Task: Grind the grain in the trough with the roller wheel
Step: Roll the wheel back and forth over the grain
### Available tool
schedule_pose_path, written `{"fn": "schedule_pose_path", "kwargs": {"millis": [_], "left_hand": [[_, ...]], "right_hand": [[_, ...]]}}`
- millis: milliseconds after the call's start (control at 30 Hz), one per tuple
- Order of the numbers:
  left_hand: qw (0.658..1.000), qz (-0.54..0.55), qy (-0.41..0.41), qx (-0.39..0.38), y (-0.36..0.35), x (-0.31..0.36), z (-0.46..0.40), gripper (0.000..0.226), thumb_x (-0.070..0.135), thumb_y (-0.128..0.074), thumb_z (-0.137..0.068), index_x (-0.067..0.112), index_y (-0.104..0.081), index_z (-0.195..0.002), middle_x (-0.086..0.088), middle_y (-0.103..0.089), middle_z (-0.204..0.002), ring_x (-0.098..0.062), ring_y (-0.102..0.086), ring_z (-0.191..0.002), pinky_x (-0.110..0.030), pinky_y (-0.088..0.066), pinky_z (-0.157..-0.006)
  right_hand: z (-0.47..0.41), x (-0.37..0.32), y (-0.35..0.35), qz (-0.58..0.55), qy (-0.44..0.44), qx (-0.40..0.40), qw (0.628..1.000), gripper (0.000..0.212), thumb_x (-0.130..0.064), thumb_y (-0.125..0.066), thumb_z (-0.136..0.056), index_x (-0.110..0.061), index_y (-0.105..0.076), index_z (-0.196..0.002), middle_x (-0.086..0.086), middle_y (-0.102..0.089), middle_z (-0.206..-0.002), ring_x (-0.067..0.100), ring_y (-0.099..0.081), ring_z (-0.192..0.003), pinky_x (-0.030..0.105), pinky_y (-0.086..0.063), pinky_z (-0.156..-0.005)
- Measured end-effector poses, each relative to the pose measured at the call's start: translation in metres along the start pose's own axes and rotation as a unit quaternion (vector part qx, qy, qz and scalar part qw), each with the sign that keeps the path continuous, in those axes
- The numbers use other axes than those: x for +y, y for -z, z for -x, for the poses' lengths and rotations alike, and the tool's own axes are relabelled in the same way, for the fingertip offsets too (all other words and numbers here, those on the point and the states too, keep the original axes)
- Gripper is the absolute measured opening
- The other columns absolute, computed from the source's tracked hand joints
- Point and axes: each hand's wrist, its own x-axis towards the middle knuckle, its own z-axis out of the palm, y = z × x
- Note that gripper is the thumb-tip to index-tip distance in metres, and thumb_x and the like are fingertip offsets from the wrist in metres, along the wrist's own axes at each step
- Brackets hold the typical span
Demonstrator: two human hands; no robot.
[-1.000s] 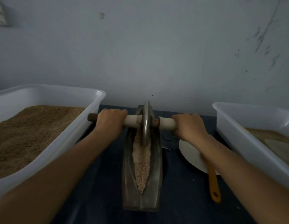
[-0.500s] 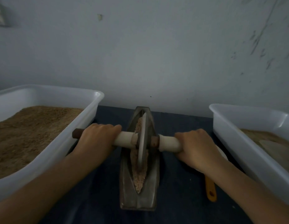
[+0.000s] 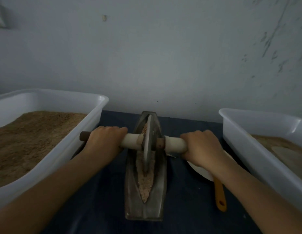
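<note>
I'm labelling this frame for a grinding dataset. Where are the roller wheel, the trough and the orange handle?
roller wheel (image 3: 147, 144): head view, on the flat face of the disc.
trough (image 3: 161, 191): head view, on its bare right inner wall.
orange handle (image 3: 220, 196): head view, on the shaft near its holed end.

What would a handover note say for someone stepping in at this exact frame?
Left hand grips the left end of the axle; right hand grips the right end.
Roller wheel stands upright in the trough, about mid-length, on the grain.
Done: the grain looks partly crushed along the groove.
Left: more rolling passes, since coarse bits still show.
Nearby: a white tub of brown meal on the left, another tub on the right, an orange-handled tool by the right wrist.
</note>
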Motion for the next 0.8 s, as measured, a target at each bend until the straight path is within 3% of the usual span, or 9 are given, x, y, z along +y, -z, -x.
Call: {"fn": "schedule_pose_path", "kwargs": {"millis": [67,333,500,667,800], "left_hand": [[1.000,-0.019,0.009,0.008,-0.007,-0.002,-0.015,0.018,0.031,-0.055,-0.089,0.025,-0.047,-0.103,0.005,-0.060,-0.106,-0.013,-0.058,-0.096,-0.024,-0.040,-0.083],[0.997,-0.049,0.038,0.039,-0.015,-0.003,-0.052,0.015,0.027,-0.054,-0.089,0.019,-0.051,-0.101,-0.002,-0.062,-0.103,-0.020,-0.059,-0.095,-0.028,-0.039,-0.081],[0.999,-0.037,0.000,0.036,-0.008,0.000,-0.031,0.016,0.028,-0.056,-0.089,0.022,-0.047,-0.101,0.003,-0.061,-0.104,-0.014,-0.058,-0.095,-0.025,-0.039,-0.084],[1.000,-0.012,-0.026,0.008,0.007,0.004,0.007,0.023,0.035,-0.058,-0.087,0.031,-0.044,-0.105,0.011,-0.058,-0.110,-0.009,-0.055,-0.102,-0.023,-0.037,-0.089],[0.999,0.010,-0.035,-0.013,0.019,0.001,0.031,0.024,0.041,-0.056,-0.086,0.040,-0.034,-0.096,0.017,-0.055,-0.105,-0.002,-0.053,-0.100,-0.018,-0.033,-0.081]], "right_hand": [[-0.016,0.004,-0.008,0.008,-0.010,-0.001,1.000,0.012,-0.038,-0.056,-0.083,-0.030,-0.048,-0.081,-0.005,-0.063,-0.090,0.018,-0.058,-0.087,0.031,-0.028,-0.068],[-0.053,0.011,-0.020,0.001,-0.056,0.031,0.998,0.009,-0.029,-0.057,-0.082,-0.028,-0.048,-0.080,-0.001,-0.065,-0.092,0.020,-0.059,-0.087,0.027,-0.024,-0.065],[-0.029,0.007,-0.016,0.016,-0.028,0.014,0.999,0.009,-0.036,-0.055,-0.084,-0.030,-0.049,-0.084,-0.004,-0.064,-0.091,0.018,-0.057,-0.084,0.029,-0.025,-0.067],[0.016,-0.002,0.004,-0.016,0.004,-0.026,1.000,0.028,-0.037,-0.049,-0.086,-0.031,-0.032,-0.066,-0.009,-0.055,-0.076,0.012,-0.051,-0.071,0.028,-0.028,-0.068],[0.045,-0.008,0.024,-0.043,0.016,-0.013,0.999,0.012,-0.037,-0.052,-0.086,-0.028,-0.047,-0.082,-0.008,-0.050,-0.071,0.015,-0.058,-0.079,0.029,-0.038,-0.071]]}}
